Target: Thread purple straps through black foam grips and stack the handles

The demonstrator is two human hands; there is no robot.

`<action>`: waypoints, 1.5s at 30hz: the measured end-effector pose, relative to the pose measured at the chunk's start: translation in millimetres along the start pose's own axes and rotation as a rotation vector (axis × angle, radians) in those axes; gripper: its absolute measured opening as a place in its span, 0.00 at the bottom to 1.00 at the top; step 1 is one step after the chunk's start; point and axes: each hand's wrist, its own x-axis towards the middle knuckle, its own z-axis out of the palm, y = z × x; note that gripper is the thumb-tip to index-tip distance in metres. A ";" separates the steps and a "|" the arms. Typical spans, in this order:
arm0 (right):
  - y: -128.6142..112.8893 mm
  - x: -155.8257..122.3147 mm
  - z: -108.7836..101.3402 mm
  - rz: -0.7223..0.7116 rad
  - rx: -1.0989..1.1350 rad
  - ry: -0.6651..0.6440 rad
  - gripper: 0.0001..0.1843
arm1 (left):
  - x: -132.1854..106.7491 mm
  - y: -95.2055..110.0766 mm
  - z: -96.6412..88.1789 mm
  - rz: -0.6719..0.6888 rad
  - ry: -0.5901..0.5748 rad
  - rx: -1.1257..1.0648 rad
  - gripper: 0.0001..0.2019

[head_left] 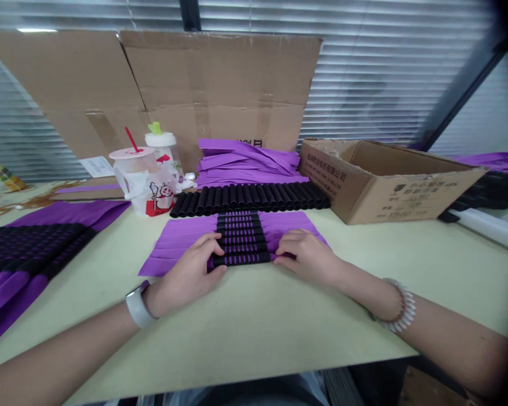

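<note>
Several purple strips [182,239] lie side by side on the pale table [254,321], each with a black ribbed sleeve [240,234] round its middle. My left hand [190,270] and my right hand [307,256] pinch the two ends of the nearest black sleeve [242,260], one hand at each end, fingers closed on it. A white watch sits on my left wrist and a beaded bracelet on my right.
A row of loose black sleeves [249,197] lies behind, then a stack of purple strips [245,160]. An open cardboard box [385,177] stands at right, drink cups [148,180] at left, finished pieces [29,248] at far left, flattened cardboard [211,84] at the back.
</note>
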 end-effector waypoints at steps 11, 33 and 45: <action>-10.5 -1.8 -4.8 -0.048 -0.079 0.034 0.14 | -3.7 3.3 -4.3 0.137 0.003 0.227 0.20; 88.4 255.1 14.1 0.516 -0.318 -0.239 0.17 | -0.4 6.5 3.9 0.093 0.044 0.148 0.17; 74.0 244.9 -97.2 0.464 -0.220 0.361 0.16 | 0.1 8.0 3.3 0.053 0.036 0.087 0.27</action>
